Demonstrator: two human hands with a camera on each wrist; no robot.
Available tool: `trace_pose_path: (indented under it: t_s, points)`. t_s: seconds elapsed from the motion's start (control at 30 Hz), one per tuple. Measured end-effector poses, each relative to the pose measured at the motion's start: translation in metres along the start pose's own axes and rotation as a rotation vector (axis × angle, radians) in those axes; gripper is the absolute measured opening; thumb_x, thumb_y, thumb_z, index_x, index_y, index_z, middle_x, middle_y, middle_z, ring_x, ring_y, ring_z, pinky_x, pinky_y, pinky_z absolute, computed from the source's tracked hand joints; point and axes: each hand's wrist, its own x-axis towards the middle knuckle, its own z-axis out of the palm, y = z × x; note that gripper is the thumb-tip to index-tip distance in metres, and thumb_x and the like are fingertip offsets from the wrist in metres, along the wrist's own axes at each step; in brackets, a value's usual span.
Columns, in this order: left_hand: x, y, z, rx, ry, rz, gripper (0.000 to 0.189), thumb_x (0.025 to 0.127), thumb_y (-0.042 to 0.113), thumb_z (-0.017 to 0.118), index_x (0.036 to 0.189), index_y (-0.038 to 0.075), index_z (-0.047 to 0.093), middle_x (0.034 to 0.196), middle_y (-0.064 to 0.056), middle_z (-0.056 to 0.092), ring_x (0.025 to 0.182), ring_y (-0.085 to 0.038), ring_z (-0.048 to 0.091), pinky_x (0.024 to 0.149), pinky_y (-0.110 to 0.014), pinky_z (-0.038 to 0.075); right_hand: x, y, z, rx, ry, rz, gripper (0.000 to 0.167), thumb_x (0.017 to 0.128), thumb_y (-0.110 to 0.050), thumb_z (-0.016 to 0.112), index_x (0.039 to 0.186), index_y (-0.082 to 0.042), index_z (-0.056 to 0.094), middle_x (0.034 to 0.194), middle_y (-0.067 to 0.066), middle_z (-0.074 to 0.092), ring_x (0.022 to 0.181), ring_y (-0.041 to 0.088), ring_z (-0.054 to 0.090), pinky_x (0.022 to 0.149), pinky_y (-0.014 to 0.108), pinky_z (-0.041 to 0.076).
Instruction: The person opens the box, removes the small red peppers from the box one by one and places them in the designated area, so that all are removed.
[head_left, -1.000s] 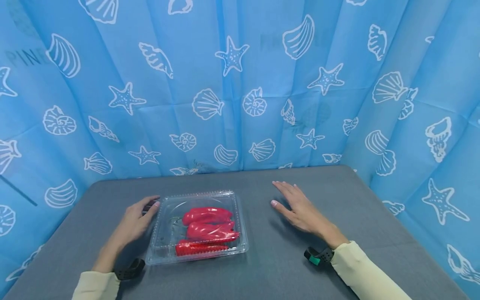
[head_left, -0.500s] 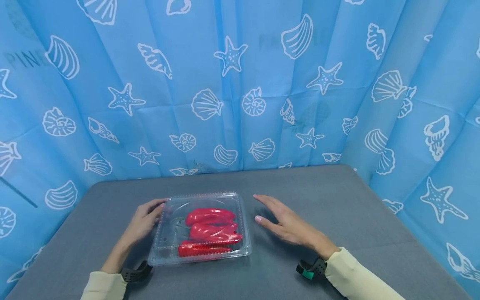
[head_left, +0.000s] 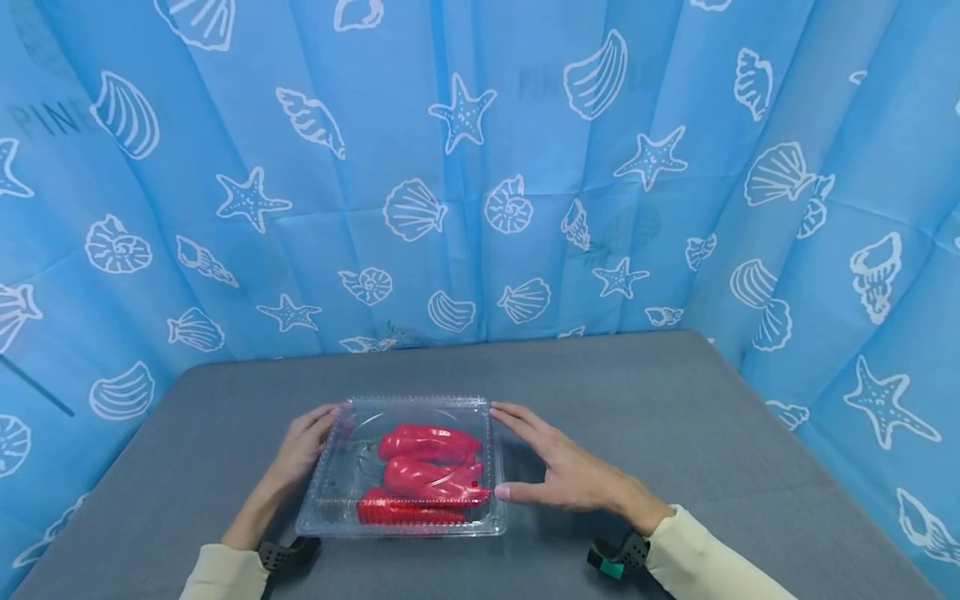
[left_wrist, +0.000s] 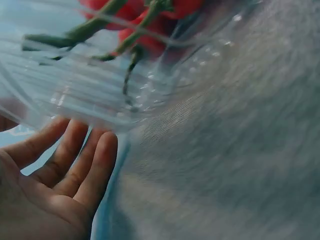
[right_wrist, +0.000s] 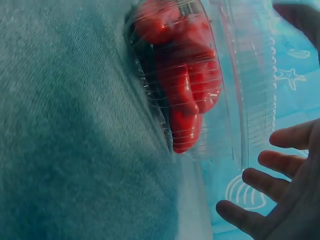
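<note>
A clear plastic clamshell box (head_left: pixel 315 527) lies closed on the grey table, with several red peppers (head_left: pixel 427 444) inside. Their green stems (left_wrist: pixel 92 27) show through the plastic in the left wrist view. My left hand (head_left: pixel 303 446) is at the box's left side, its nearly straight fingertips against the clear wall and its thumb partly behind the plastic. On the opposite side is my right hand (head_left: pixel 573 471), fingers spread, with index fingertip and thumb tip right at the right rim. In the right wrist view its fingers (right_wrist: pixel 267 185) are extended beside the lid edge.
The grey cloth-covered table (head_left: pixel 675 400) reaches back to a blue curtain (head_left: pixel 480 250) printed with white shells and starfish, which also hangs at both sides. Black bands (head_left: pixel 288 552) are on both wrists.
The right hand has moved left from apart to the box's right rim. The left hand has moved right, and the box has shifted slightly right and turned a little straighter.
</note>
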Motion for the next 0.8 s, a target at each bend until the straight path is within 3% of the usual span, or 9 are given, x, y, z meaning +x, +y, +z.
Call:
trace_pose_path:
  t_s: [0.17, 0.33, 0.43, 0.6, 0.8]
  points:
    - [0.000, -0.009, 0.006, -0.126, -0.050, -0.012, 0.052, 0.112, 0.030, 0.038, 0.138, -0.015, 0.047, 0.111, -0.007, 0.071, 0.098, -0.016, 0.070, 0.082, -0.032, 0.060, 0.001, 0.004, -0.001, 0.000, -0.048, 0.077, 0.112, 0.077, -0.054, 0.084, 0.163, -0.030, 0.017, 0.167, -0.010, 0.013, 0.151, 0.029, 0.020, 0.113, 0.067, 0.030]
    - [0.000, -0.014, 0.007, -0.227, -0.140, 0.009, 0.056, 0.113, 0.032, 0.034, 0.144, -0.013, 0.041, 0.121, 0.001, 0.070, 0.114, -0.016, 0.066, 0.096, -0.031, 0.055, 0.002, 0.009, -0.001, -0.017, -0.062, 0.088, 0.113, 0.076, -0.055, 0.085, 0.163, -0.030, 0.017, 0.167, -0.011, 0.013, 0.152, 0.028, 0.019, 0.115, 0.064, 0.030]
    - [-0.001, -0.016, 0.007, -0.270, -0.189, 0.023, 0.057, 0.113, 0.032, 0.032, 0.148, -0.013, 0.036, 0.131, -0.001, 0.067, 0.122, -0.016, 0.063, 0.100, -0.031, 0.052, 0.002, 0.010, -0.001, -0.020, -0.076, 0.078, 0.115, 0.075, -0.052, 0.086, 0.163, -0.031, 0.016, 0.168, -0.012, 0.012, 0.153, 0.027, 0.017, 0.115, 0.064, 0.029]
    - [-0.001, -0.018, 0.006, -0.259, -0.206, 0.064, 0.059, 0.114, 0.032, 0.029, 0.148, -0.016, 0.032, 0.139, -0.010, 0.061, 0.124, -0.017, 0.061, 0.103, -0.029, 0.049, 0.003, 0.011, -0.001, -0.035, -0.106, 0.060, 0.123, 0.071, -0.053, 0.088, 0.164, -0.029, 0.011, 0.169, -0.014, 0.005, 0.154, 0.026, 0.013, 0.116, 0.064, 0.025]
    - [-0.002, -0.020, 0.004, -0.290, -0.232, 0.097, 0.056, 0.114, 0.029, 0.028, 0.147, -0.016, 0.034, 0.132, 0.001, 0.065, 0.125, -0.021, 0.060, 0.103, -0.032, 0.050, 0.002, 0.013, 0.000, -0.040, -0.122, 0.038, 0.127, 0.071, -0.051, 0.089, 0.164, -0.027, 0.007, 0.170, -0.011, -0.002, 0.155, 0.026, 0.008, 0.118, 0.063, 0.022]
